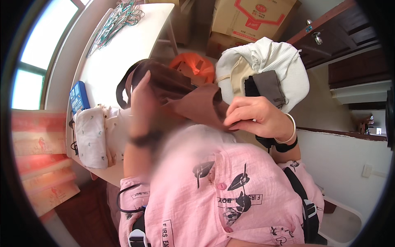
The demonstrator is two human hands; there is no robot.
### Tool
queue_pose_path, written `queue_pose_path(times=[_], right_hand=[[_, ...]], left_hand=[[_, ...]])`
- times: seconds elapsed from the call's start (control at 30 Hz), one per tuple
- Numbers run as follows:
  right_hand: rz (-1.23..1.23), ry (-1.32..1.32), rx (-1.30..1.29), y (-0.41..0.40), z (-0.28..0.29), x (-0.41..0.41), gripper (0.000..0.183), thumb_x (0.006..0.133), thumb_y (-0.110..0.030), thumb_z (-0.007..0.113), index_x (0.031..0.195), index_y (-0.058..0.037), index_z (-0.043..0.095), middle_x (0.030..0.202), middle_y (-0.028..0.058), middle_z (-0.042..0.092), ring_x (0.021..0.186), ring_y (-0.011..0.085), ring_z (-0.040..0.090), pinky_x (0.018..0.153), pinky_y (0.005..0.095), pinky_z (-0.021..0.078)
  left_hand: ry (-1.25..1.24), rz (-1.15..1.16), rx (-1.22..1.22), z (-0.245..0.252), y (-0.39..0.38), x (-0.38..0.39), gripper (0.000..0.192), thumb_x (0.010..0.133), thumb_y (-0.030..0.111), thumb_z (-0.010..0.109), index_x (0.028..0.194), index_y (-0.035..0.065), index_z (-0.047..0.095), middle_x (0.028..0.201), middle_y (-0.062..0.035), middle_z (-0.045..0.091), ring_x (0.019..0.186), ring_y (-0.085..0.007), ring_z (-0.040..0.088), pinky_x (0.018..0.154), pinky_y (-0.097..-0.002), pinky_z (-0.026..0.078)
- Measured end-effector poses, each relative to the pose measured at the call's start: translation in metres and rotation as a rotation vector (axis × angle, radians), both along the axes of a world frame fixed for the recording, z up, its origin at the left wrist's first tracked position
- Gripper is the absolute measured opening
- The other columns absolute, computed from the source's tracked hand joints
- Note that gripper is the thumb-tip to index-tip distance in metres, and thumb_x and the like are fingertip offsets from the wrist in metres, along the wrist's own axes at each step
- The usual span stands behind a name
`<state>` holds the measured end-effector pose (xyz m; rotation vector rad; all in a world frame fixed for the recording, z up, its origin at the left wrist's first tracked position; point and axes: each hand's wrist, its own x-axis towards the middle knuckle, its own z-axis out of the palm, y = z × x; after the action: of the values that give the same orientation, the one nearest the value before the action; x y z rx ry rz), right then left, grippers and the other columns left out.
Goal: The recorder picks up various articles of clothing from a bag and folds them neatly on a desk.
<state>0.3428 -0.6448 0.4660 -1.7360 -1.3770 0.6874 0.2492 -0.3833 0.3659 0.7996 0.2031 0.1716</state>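
A brown cloth garment (197,103) with a darker strap-like edge stretches between my two hands in front of my chest. My left hand (143,95), partly blurred, holds its left end. The thumb points up along the fabric, and the fingers are hidden behind the cloth. The thumb and fingertips of my right hand (257,115) pinch the garment's right edge. Between the hands the cloth hangs in loose folds, its right part curling open.
On the left, a white table (132,40) bears plastic cords (115,23), a blue box (79,97) and folded printed cloth (92,136). Beyond the garment are an orange plastic bag (197,66) and a white cloth-draped container (290,68) with folded clothes. Cardboard boxes (253,18) and a dark door (339,34) stand behind.
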Motion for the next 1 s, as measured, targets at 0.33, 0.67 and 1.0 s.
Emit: queue_pose_path(times=[0.33, 0.67, 1.0], right_hand=[[0.015, 1.138, -0.030, 0.012, -0.110, 0.017, 0.021, 0.076, 0.011, 0.064, 0.092, -0.0010, 0.071, 0.129, 0.0126, 0.054, 0.110, 0.0168, 0.056, 0.092, 0.0265, 0.0427], [0.539, 0.530, 0.205, 0.069, -0.067, -0.001, 0.012, 0.079, 0.000, 0.065, 0.088, -0.0045, 0.070, 0.143, 0.0167, 0.038, 0.110, 0.0234, 0.053, 0.092, 0.0330, 0.0425], [0.000, 0.274, 0.043, 0.031, -0.061, -0.007, 0.034, 0.076, -0.003, 0.067, 0.109, -0.0040, 0.059, 0.093, 0.0112, 0.062, 0.089, 0.0256, 0.061, 0.082, 0.0312, 0.0466]], left_hand=[[0.134, 0.183, -0.090, -0.040, -0.016, 0.010, 0.033, 0.096, 0.019, 0.051, 0.117, -0.0072, 0.055, 0.108, -0.0094, 0.063, 0.094, -0.0142, 0.061, 0.081, -0.0242, 0.048], [0.037, -0.029, 0.244, -0.027, -0.037, 0.001, 0.052, 0.090, 0.018, 0.055, 0.135, 0.0031, 0.035, 0.128, -0.0129, 0.048, 0.117, -0.0250, 0.050, 0.098, -0.0366, 0.042], [-0.002, -0.250, -0.255, -0.031, -0.035, -0.036, 0.053, 0.086, 0.015, 0.054, 0.134, -0.0010, 0.037, 0.126, -0.0167, 0.051, 0.112, -0.0271, 0.055, 0.097, -0.0380, 0.043]])
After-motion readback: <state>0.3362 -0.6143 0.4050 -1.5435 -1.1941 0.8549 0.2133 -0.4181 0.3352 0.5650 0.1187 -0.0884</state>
